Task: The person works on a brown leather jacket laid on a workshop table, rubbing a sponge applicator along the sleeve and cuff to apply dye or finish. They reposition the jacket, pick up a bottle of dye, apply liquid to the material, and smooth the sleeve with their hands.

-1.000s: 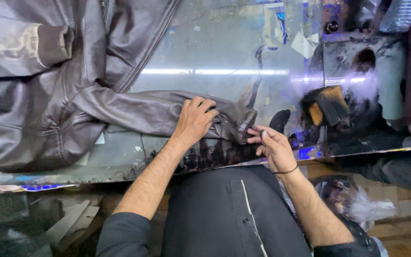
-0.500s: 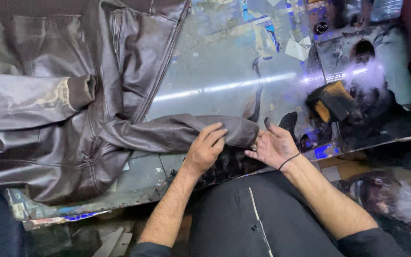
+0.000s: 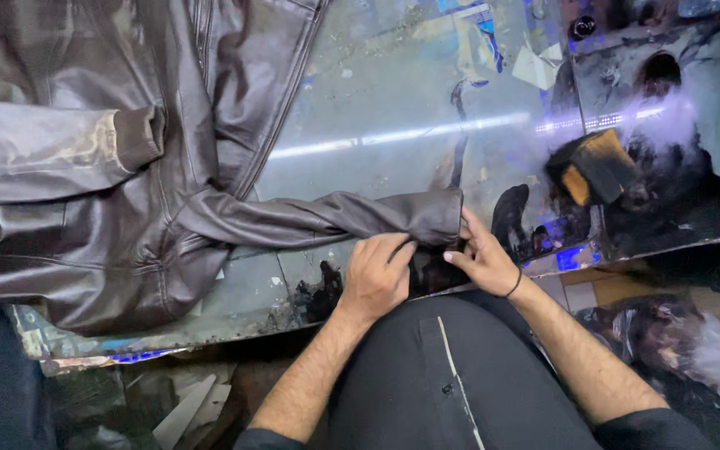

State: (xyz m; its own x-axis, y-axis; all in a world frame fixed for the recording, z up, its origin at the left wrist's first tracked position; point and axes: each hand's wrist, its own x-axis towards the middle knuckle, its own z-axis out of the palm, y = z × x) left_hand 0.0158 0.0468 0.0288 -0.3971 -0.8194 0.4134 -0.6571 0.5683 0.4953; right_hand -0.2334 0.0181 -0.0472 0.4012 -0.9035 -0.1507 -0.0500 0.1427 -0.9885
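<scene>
Centrally, a dark brown leather jacket (image 3: 85, 192) lies spread flat on a glossy, paint-smeared counter (image 3: 393, 108), covering its left half. Landmark for all entries: the jacket's lower sleeve (image 3: 318, 218), which runs rightward from the body toward the counter's near edge.

Item: sleeve cuff (image 3: 437, 217), at the sleeve's right end, folded back on itself. Left hand (image 3: 374, 275) rests palm down just below the cuff end, fingers together and pressed flat to the counter, clamped on nothing visible. Right hand (image 3: 483, 260) sits just right of the cuff, fingers bent and touching its edge; whether they pinch the leather cannot be told. A thin dark band circles that wrist.

Item: second sleeve (image 3: 52, 150), well above the landmark sleeve, folded across the jacket's chest, with a ribbed cuff.

Item: black-and-ochre block (image 3: 595, 167), well right of the cuff, on dark-stained counter.

Surface: reflective, streaked with light, spotted with blue, white and black residue; near edge chipped. Below it: the person's dark lap, and crumpled clear plastic (image 3: 702, 350) on the floor to the right.
</scene>
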